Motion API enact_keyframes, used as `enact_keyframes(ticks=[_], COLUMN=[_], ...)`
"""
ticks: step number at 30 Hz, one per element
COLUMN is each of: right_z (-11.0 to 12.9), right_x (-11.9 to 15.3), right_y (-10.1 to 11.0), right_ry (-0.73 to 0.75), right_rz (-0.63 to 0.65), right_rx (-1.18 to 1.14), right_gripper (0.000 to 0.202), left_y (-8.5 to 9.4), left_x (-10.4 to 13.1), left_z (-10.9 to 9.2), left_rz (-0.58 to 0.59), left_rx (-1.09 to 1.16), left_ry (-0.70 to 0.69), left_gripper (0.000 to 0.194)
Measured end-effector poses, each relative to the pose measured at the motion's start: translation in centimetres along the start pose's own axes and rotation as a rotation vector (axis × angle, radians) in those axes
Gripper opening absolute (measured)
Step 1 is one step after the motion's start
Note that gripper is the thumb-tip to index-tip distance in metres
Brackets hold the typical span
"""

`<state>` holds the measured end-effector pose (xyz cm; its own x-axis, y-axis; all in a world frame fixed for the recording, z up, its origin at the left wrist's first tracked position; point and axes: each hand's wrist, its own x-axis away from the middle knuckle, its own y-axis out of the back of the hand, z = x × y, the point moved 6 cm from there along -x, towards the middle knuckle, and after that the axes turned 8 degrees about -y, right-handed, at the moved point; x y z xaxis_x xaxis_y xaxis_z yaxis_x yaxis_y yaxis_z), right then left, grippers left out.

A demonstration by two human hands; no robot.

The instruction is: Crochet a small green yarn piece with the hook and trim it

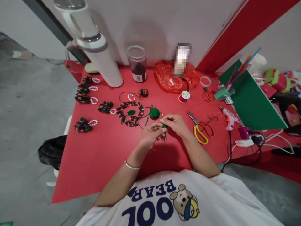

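Close together over the red table (113, 157), my two hands work on a small green yarn piece (165, 127). My left hand (152, 133) is closed around it, and loose green strands hang below the fingers. My right hand (175, 123) is pinched at the top of the piece; what its fingertips grip is too small to make out. Just beyond the hands lies a green yarn ball (154, 113). Left of it is a multicoloured braided yarn ring (119, 114) with a small green leaf-shaped piece (131, 112) inside.
Several yarn bundles with bead loops (82, 125) line the left side. Yellow-handled scissors (199, 133), a pink glue gun (229, 119) and a thread spool (184, 96) lie to the right. A white tumbler (105, 67), a clear jar (137, 64) and a red plastic bag (164, 77) stand behind.
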<state>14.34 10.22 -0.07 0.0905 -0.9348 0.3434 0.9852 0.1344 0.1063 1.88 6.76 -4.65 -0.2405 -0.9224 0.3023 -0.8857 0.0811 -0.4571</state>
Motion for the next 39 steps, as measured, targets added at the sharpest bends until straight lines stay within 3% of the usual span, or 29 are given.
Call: enact_keyframes(ticks=[6,11,18,24,29,35,39], right_z=[-0.4,-0.4,-0.8,-0.7,-0.4,-0.4,-0.4], right_x=[-1.5,-2.0,-0.3,-0.9,-0.7,-0.9,-0.4], right_y=[-0.3,1.0,0.2,1.5,1.2,2.3,1.8], right_ry=[-0.102,-0.078,-0.146,-0.083,-0.159,-0.160,-0.163], right_rz=[-0.027,-0.130,0.163,-0.052,0.065,-0.038,0.056], right_rx=[-0.222,-0.332,-0.349,-0.511,-0.525,-0.592,-0.580], right_gripper=[0.032,0.039,0.045,0.045,0.043,0.033,0.034], left_y=[-0.4,-1.2,-1.0,-1.6,-1.7,-2.2,-1.8], left_x=[0.5,1.1,0.8,1.3,1.4,1.7,1.6], left_z=[-0.6,0.1,0.3,0.6,0.7,0.5,0.5], left_rz=[0.059,0.131,0.062,0.141,0.131,0.156,0.119], left_rx=[0.007,0.031,0.045,-0.046,-0.041,-0.049,-0.018], left_ry=[0.025,0.120,0.123,0.113,0.131,0.157,0.163], left_gripper=[0.046,0.046,0.046,0.041,0.040,0.042,0.045])
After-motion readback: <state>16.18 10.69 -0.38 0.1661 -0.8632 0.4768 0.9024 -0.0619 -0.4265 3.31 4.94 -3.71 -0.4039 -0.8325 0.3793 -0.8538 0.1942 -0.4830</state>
